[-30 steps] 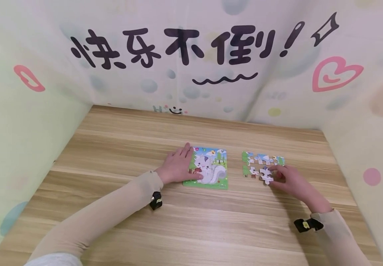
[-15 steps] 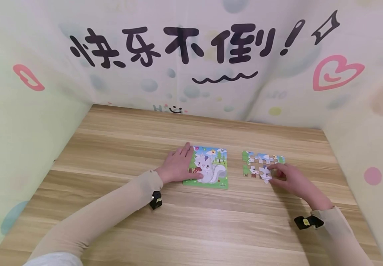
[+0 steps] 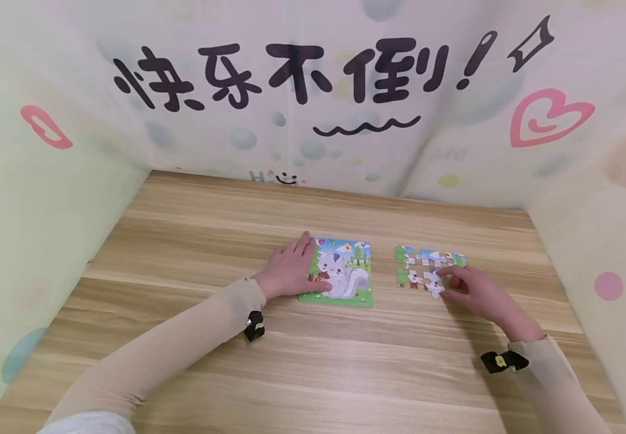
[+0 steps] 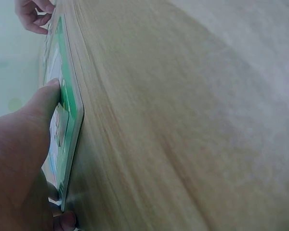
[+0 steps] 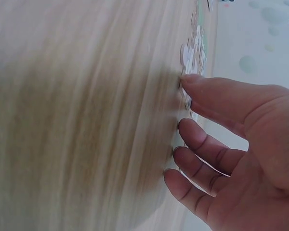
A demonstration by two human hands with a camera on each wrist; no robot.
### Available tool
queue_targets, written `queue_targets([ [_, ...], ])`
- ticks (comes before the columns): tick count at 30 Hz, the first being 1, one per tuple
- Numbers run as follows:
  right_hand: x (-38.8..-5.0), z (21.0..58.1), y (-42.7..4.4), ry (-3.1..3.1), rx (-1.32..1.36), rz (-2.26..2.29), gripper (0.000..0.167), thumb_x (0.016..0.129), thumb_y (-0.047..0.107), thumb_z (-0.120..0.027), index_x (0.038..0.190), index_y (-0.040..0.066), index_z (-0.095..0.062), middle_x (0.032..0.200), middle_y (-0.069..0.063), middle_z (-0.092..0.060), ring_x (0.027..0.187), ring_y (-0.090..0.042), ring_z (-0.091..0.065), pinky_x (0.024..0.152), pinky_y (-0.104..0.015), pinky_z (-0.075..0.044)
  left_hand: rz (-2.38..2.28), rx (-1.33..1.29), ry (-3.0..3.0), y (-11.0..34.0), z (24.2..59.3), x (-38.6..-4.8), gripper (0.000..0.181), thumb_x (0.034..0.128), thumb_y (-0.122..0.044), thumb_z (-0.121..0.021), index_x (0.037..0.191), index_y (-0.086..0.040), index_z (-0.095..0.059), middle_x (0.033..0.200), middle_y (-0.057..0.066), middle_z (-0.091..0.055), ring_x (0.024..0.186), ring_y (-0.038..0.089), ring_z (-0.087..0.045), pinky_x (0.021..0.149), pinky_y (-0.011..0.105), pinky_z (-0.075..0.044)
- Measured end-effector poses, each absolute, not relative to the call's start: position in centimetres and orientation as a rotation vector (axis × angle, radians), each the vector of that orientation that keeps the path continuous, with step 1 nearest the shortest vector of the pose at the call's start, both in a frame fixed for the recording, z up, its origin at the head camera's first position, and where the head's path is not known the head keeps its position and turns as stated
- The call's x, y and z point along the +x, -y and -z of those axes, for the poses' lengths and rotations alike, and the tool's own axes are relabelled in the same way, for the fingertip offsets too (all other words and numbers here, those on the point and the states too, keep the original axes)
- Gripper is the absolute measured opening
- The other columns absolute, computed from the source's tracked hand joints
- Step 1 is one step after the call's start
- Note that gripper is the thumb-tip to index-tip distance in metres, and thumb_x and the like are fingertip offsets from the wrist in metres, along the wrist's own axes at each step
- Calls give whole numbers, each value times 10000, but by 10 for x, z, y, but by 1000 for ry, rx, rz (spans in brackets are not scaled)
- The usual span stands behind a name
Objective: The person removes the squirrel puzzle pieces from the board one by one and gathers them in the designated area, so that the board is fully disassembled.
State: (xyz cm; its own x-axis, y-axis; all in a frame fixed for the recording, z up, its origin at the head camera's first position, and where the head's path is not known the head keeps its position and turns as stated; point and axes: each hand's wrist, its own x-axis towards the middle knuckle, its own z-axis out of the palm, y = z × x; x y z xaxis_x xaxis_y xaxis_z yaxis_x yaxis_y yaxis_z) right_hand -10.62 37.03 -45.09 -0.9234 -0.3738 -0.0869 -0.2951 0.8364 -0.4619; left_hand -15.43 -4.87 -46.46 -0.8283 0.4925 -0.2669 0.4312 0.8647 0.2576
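Observation:
My left hand (image 3: 288, 269) lies over the left side of a square picture board (image 3: 353, 283) printed with a white squirrel. Its thumb (image 4: 45, 101) rests on the board's face, while the fairly straight fingers lie along the left edge. To the right, my right hand (image 3: 478, 295) pinches the right side of a white jigsaw puzzle piece (image 3: 432, 284) between thumb and index finger. This piece sits in the lower row, beside a piece with a squirrel face (image 3: 414, 278). Above it runs a row of blue and green pieces (image 3: 429, 258). The right fingers partly hide the pieces.
The wood-grain table (image 3: 302, 367) reaches to a printed cloth backdrop (image 3: 313, 120) at the rear and sides. Black straps (image 3: 503, 362) circle both wrists. A strip of table separates the board from the loose pieces.
The right hand has shifted the white puzzle piece slightly up, closer to the upper row and level with the piece beside it. The left hand and the board have stayed put.

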Motion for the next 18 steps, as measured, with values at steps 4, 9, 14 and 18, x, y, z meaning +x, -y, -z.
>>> queue_targets([
  [4,-106,450,-370,-2845,-524,670,355,915,99,-802,1244,25,-692,893,-16,-560,796,-173,-478,677,-304,-422,-258,699,-2717,48,464,-154,1170,900,-785,-576,1656,0,-152,1739,195,-62,1578,374,-196,1190,610,-319],
  [9,-106,450,-371,-2848,-540,663,371,902,79,-806,1248,13,-689,891,-15,-566,802,-175,-483,681,-303,-432,-254,704,-2714,48,464,-154,1167,902,-785,-573,1656,1,-154,1739,197,-64,1578,374,-197,1193,608,-318],
  [14,-107,449,-372,-2836,-532,699,496,898,62,-804,1344,-18,-602,900,-32,-585,799,-185,-498,684,-291,-450,-252,706,-2723,48,464,-155,1166,904,-788,-564,1656,0,-148,1740,194,-58,1580,375,-190,1195,608,-315],
  [18,-105,448,-370,-2841,-502,696,565,906,114,-812,1385,-40,-555,954,-78,-610,843,-218,-533,736,-360,-494,-247,699,-2724,47,463,-153,1167,903,-787,-569,1657,-1,-149,1740,192,-58,1580,375,-193,1198,603,-314],
])
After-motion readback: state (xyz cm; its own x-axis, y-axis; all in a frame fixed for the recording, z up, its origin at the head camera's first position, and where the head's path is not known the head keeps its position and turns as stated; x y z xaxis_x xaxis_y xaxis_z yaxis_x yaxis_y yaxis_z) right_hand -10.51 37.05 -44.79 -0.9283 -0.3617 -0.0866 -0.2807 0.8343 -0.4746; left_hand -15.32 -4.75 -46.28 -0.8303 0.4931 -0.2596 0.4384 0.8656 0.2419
